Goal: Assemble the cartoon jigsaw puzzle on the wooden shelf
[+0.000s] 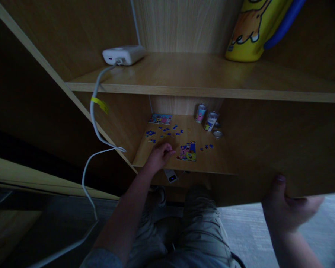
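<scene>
My left hand [159, 155] is over the lower shelf, its fingers curled together; whatever they may hold is too small to make out. Just right of it lies a partly assembled jigsaw puzzle [187, 152] with colourful cartoon figures. Loose blue-backed puzzle pieces [150, 133] are scattered beyond the hand, and several more pieces [206, 147] lie right of the assembled part. At the back left is a finished-looking picture strip [160, 118]. My right hand [289, 206] grips the edge of the wooden cabinet door [268, 149], thumb on the near face.
Two printed cans [201, 112] [211, 121] stand at the back right, beside a round metal lid [217, 134]. On the upper shelf [181, 74] are a white charger [124, 55] with a hanging cable [93, 111] and a yellow mug [248, 33]. Below sits a small device [171, 175].
</scene>
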### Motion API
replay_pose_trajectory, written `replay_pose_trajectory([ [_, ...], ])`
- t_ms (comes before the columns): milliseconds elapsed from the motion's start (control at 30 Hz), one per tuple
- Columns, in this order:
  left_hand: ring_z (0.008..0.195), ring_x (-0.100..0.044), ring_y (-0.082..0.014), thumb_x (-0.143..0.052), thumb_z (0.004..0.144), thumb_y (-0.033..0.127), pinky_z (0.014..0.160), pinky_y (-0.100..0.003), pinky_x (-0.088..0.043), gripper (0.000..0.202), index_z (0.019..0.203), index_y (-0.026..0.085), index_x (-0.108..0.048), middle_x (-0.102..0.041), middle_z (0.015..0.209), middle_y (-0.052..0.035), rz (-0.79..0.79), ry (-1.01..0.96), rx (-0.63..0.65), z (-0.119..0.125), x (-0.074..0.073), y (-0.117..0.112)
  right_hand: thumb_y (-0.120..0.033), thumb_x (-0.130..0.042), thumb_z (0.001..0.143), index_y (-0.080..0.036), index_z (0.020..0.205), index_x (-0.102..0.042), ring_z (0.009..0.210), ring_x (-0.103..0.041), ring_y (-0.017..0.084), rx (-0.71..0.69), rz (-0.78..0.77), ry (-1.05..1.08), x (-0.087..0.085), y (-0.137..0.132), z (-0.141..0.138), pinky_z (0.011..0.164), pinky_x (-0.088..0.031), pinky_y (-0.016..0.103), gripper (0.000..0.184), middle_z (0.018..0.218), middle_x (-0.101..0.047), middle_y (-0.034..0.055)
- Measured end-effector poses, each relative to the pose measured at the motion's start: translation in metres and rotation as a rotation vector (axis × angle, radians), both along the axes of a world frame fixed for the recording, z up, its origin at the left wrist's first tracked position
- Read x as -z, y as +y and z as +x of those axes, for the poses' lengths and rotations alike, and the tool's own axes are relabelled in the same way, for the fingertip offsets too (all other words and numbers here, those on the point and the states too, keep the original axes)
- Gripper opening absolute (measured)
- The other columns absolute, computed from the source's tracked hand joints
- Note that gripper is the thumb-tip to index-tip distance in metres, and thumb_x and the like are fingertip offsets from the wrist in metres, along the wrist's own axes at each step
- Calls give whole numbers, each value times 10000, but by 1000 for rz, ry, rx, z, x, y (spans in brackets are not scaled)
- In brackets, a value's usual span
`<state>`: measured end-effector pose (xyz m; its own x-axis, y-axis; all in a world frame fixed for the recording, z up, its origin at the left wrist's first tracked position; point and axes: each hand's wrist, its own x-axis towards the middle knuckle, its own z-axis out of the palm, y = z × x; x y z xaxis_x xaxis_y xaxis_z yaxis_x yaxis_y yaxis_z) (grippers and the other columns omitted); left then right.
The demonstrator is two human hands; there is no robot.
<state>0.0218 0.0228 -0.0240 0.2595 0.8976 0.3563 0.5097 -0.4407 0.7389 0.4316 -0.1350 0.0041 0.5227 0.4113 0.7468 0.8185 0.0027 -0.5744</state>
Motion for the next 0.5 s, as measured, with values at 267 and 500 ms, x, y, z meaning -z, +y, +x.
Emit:
replay_pose_trajectory([
  [267, 844, -724, -201, -690, 1026, 343, 820, -337, -574, 96, 1027, 254, -725, -769, 892, -2, -18, 12, -11, 3, -5, -2, -403, -789, 783, -145, 1247, -756, 1168, -747, 528, -4, 92, -77, -8, 1, -7, 960, -608, 646, 532, 1192, -772, 244],
  [500, 900, -748, -212, -650, 1047, 318, 879, -358, -591, 128, 1110, 257, -744, -789, 954, -16, 12, 11, -11, 2, -2, -1, -457, -799, 761, -151, 1283, -732, 1154, -734, 539, 50, 54, -8, -5, 0, -7, 957, -589, 658, 609, 1157, -759, 244],
])
